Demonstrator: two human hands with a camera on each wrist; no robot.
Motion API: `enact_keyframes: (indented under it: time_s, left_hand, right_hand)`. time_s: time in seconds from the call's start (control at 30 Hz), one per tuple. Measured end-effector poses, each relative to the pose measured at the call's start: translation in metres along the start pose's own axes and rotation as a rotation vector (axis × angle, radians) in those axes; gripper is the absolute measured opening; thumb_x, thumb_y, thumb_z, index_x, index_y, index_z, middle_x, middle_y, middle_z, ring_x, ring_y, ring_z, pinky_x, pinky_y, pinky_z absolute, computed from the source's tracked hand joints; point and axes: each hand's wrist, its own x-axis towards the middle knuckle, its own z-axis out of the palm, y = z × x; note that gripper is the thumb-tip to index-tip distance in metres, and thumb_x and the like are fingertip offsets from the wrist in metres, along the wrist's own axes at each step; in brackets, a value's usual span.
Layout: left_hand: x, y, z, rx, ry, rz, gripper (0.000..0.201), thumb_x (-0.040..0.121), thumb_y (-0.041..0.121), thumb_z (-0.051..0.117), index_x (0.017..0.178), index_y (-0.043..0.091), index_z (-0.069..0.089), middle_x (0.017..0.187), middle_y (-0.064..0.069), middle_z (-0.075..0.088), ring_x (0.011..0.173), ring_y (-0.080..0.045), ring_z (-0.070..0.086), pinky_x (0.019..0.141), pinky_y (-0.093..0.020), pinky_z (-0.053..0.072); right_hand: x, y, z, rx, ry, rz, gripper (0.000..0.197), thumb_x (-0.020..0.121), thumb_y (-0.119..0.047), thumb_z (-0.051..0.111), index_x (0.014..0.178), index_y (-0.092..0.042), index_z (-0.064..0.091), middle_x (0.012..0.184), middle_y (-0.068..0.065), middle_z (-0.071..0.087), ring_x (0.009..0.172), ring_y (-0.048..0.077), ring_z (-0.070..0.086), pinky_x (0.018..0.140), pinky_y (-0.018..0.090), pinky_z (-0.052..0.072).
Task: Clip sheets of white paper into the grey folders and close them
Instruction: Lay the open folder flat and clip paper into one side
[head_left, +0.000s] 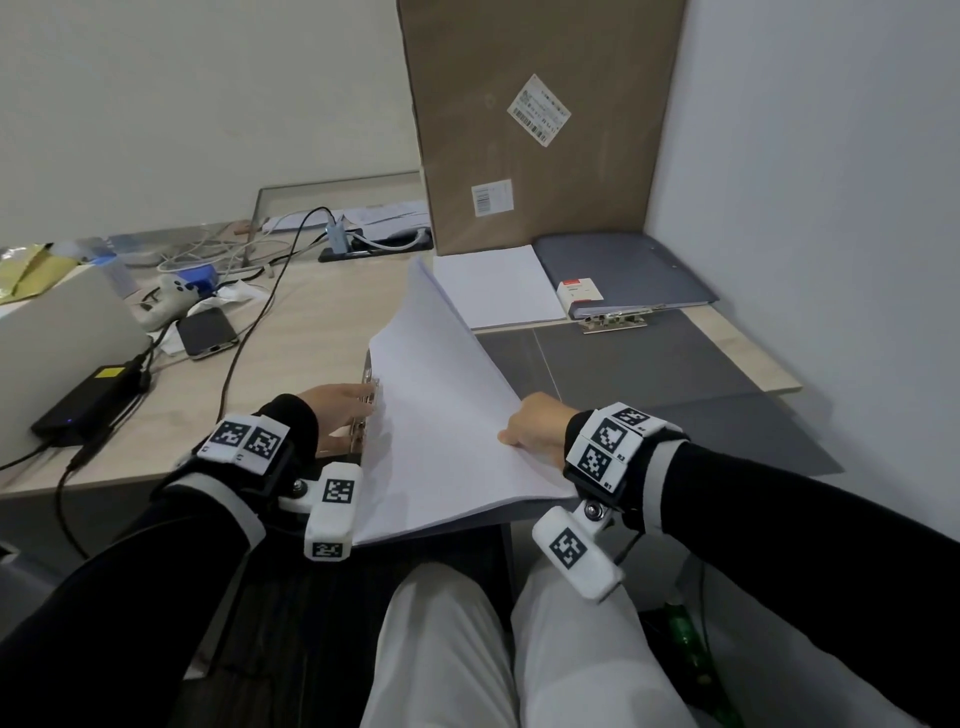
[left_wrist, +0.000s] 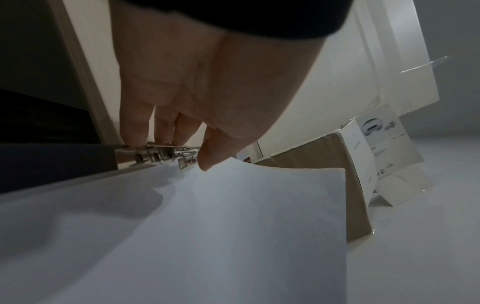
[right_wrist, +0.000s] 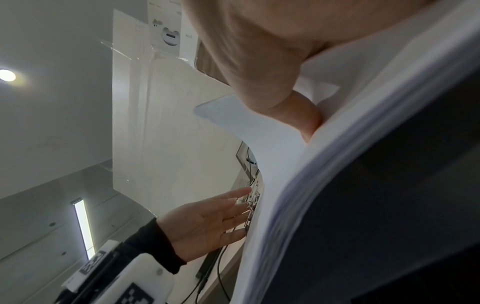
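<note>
A thick stack of white paper (head_left: 447, 426) is lifted at a slant over an open grey folder (head_left: 623, 364) lying on the desk. My right hand (head_left: 535, 426) grips the stack's right edge, thumb on top. My left hand (head_left: 343, 405) reaches with straight fingers to the metal clip (head_left: 366, 410) at the stack's left edge. In the left wrist view the fingertips (left_wrist: 135, 137) rest on the shiny clip (left_wrist: 155, 156) and the thumb touches the paper (left_wrist: 233, 226). The right wrist view shows the sheet edges (right_wrist: 324, 185) and the left hand (right_wrist: 207, 224) flat against the clip.
At the back lie a second pile of white paper (head_left: 493, 286) and a closed grey folder (head_left: 623, 275) with a loose metal clip (head_left: 613, 322) in front of it. A tall cardboard box (head_left: 535, 130) stands behind. Cables, a phone (head_left: 208, 332) and a power brick (head_left: 88, 400) crowd the left.
</note>
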Motion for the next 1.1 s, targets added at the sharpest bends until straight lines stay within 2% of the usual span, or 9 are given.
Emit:
enact_keyframes:
  time_s: [0.13,0.3,0.43,0.5,0.63,0.73,0.83,0.9,1.1]
  left_hand:
    - [-0.001,0.004,0.001,0.100,0.004,0.004,0.047,0.093,0.007,0.051,0.138,0.022,0.048,0.135,-0.007,0.050,0.120,-0.021,0.048,0.085,-0.032,0.044]
    - [-0.005,0.014,0.010,0.336,-0.019,-0.010,0.054,0.093,0.010,0.052,0.144,0.022,0.039,0.152,-0.003,0.034,0.137,-0.022,0.037,0.076,-0.019,0.052]
    - [-0.005,0.018,0.012,0.639,0.017,-0.005,0.070,0.081,0.032,0.068,0.144,0.034,0.036,0.152,-0.009,0.031,0.132,-0.029,0.044,0.104,-0.028,0.043]
    - [-0.007,0.021,0.013,0.737,0.012,-0.015,0.077,0.075,0.037,0.074,0.143,0.038,0.037,0.150,-0.011,0.031,0.129,-0.030,0.046,0.103,-0.033,0.046]
    - [-0.012,0.027,0.016,0.888,0.010,-0.010,0.075,0.083,0.041,0.064,0.148,0.034,0.026,0.155,-0.010,0.024,0.138,-0.029,0.035,0.108,-0.033,0.041]
    - [-0.009,0.031,0.017,0.931,0.004,-0.005,0.074,0.086,0.039,0.062,0.149,0.031,0.023,0.156,-0.008,0.022,0.141,-0.028,0.029,0.110,-0.033,0.038]
    - [-0.007,0.031,0.017,0.988,-0.002,0.007,0.073,0.087,0.040,0.060,0.149,0.030,0.023,0.155,-0.009,0.023,0.141,-0.028,0.029,0.111,-0.033,0.037]
    - [-0.007,0.032,0.017,1.029,-0.006,0.021,0.070,0.088,0.040,0.057,0.149,0.028,0.025,0.153,-0.010,0.025,0.139,-0.030,0.031,0.110,-0.032,0.037]
    - [-0.004,0.027,0.016,1.004,0.002,0.030,0.066,0.086,0.041,0.059,0.146,0.031,0.031,0.147,-0.014,0.027,0.138,-0.031,0.027,0.111,-0.037,0.036]
  right_hand:
    - [-0.010,-0.007,-0.001,0.141,0.034,0.064,0.037,0.095,-0.008,0.044,0.129,0.006,0.050,0.127,0.015,0.057,0.099,0.029,0.053,0.052,0.018,0.029]
    - [-0.017,-0.015,0.000,-0.233,0.055,-0.057,0.040,0.102,-0.011,0.025,0.124,0.008,0.052,0.123,0.020,0.056,0.099,0.032,0.051,0.064,0.024,0.033]
    - [-0.011,-0.013,-0.001,-0.205,-0.019,-0.013,0.030,0.099,-0.009,0.033,0.078,0.003,0.050,0.080,0.012,0.052,0.091,0.027,0.045,0.061,0.025,0.032]
    - [-0.012,-0.013,-0.003,-0.247,-0.009,-0.014,0.019,0.093,-0.012,0.048,0.102,0.001,0.058,0.070,0.003,0.041,0.090,0.022,0.042,0.072,0.026,0.035]
    - [-0.015,-0.017,-0.016,-0.412,-0.087,-0.012,0.017,0.092,-0.017,0.049,0.097,-0.002,0.056,0.089,0.009,0.054,0.091,0.023,0.046,0.076,0.027,0.036]
    - [-0.009,-0.013,-0.025,-0.304,-0.112,0.005,0.054,0.077,-0.031,0.066,0.122,-0.002,0.055,0.122,0.009,0.061,0.099,0.027,0.060,0.089,0.031,0.049]
    - [-0.010,-0.009,-0.040,-0.220,-0.127,0.056,0.074,0.070,-0.040,0.075,0.128,-0.003,0.048,0.105,0.014,0.061,0.087,0.029,0.061,0.083,0.036,0.050]
    - [-0.013,-0.010,-0.055,-0.362,-0.063,0.053,0.092,0.077,-0.049,0.069,0.143,-0.002,0.025,0.127,0.016,0.055,0.100,0.028,0.058,0.086,0.035,0.047]
    - [0.002,-0.037,-0.045,-0.668,-0.067,-0.242,0.117,0.068,-0.070,0.063,0.152,-0.026,-0.005,0.162,0.001,-0.004,0.149,0.031,-0.010,0.120,0.050,0.006]
